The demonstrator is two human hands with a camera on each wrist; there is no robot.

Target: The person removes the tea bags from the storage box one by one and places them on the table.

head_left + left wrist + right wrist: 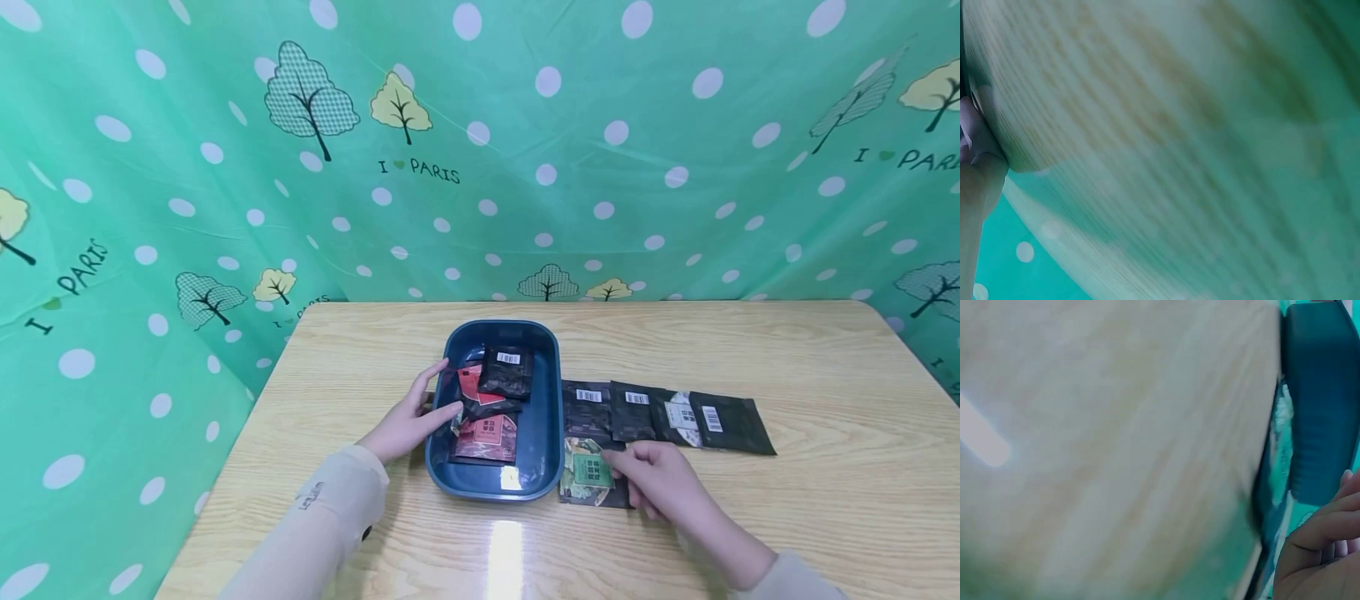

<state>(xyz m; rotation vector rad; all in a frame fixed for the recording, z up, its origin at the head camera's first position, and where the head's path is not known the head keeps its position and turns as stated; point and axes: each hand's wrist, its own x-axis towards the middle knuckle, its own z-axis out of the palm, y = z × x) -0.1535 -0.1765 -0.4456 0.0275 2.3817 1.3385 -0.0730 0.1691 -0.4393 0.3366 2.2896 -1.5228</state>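
Note:
A dark blue plastic bin [547,450] stands on the table with several sachets inside. My left hand [408,417] holds its left wall, the thumb over the rim and the fingers along the outer side. Among the sachets in the bin are a black one with a barcode label [506,375] and a red-labelled one [486,435]. To the right of the bin, my right hand [663,479] pinches the right edge of a green-labelled sachet [591,473]. In the right wrist view, that hand [1329,537] is partly cut off by the frame edge.
A row of overlapping black sachets [731,423] lies to the right of the bin, several with barcode labels up. The wooden table [825,358] meets a green dotted curtain [600,167] at the back and left. A light reflection shows near the front of the table.

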